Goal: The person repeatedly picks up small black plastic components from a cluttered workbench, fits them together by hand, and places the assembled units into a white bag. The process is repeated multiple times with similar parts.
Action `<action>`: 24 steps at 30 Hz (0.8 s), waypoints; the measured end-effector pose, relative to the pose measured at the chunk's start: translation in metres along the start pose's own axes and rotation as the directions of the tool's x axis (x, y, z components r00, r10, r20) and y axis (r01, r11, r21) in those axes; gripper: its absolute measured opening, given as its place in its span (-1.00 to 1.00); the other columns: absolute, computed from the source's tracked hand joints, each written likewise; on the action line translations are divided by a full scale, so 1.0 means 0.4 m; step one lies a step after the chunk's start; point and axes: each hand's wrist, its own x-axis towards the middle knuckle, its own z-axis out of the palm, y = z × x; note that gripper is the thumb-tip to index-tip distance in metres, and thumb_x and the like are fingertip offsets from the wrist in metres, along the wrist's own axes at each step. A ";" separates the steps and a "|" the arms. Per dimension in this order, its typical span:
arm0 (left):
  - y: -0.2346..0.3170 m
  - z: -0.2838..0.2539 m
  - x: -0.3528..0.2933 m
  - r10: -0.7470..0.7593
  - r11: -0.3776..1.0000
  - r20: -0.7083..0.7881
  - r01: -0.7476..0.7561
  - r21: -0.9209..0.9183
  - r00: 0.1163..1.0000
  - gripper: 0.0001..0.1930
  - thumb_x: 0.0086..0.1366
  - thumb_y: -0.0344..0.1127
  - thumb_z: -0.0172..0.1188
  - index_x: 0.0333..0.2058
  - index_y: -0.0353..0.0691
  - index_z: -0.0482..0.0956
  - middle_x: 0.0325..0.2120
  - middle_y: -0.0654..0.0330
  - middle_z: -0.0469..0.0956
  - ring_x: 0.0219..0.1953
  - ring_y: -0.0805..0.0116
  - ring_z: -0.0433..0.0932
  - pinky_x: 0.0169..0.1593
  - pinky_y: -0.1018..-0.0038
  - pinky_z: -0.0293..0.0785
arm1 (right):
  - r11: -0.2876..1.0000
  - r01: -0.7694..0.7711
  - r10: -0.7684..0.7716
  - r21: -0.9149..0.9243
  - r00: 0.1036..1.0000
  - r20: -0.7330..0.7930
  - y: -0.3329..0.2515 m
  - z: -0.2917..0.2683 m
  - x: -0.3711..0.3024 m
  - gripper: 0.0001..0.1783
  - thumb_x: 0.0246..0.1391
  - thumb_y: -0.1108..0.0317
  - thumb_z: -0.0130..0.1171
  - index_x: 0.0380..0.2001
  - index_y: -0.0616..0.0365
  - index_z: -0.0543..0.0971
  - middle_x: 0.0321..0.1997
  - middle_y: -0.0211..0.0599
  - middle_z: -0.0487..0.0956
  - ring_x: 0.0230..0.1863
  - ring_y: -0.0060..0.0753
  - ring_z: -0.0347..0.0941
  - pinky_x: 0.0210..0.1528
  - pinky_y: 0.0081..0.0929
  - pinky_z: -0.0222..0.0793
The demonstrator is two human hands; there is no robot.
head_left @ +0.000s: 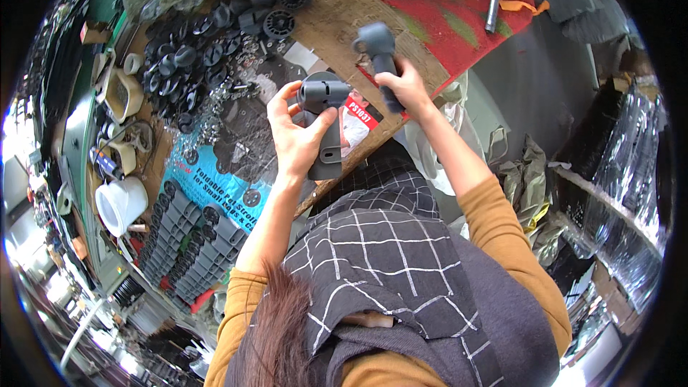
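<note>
My left hand [299, 136] grips a dark grey plastic part [324, 93] with a rounded, slotted body, fingers behind it and thumb at its lower side. Below it a flat grey piece with an oblong hole [328, 158] shows; whether the two are joined I cannot tell. To the right, my right hand [406, 87] is closed round the shaft of a dark grey hammer-shaped piece [376, 41], its thick rounded head pointing up and away. The two held pieces are apart, above the near edge of the wooden table [337, 11].
Black plastic knobs [179, 57] and wheels [279, 24] heap at the far left, beside scattered metal hardware [215, 111]. Rows of grey parts [172, 244] lie on the left, near a white tub [120, 204]. A hammer [494, 0] rests on red cloth [430, 11], far right.
</note>
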 end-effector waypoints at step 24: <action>-0.315 0.503 -0.119 -0.587 0.803 0.716 0.384 0.456 0.377 -0.40 0.19 -0.12 0.28 0.10 -0.31 0.31 0.00 0.08 0.41 0.00 0.34 0.41 -0.01 0.44 0.38 | 0.448 -0.859 0.684 -0.248 0.508 -0.524 0.737 -0.437 -0.323 -0.25 -0.25 -0.07 0.30 0.07 -0.02 0.44 0.24 -0.04 0.28 0.22 0.08 0.24 0.20 -0.17 0.27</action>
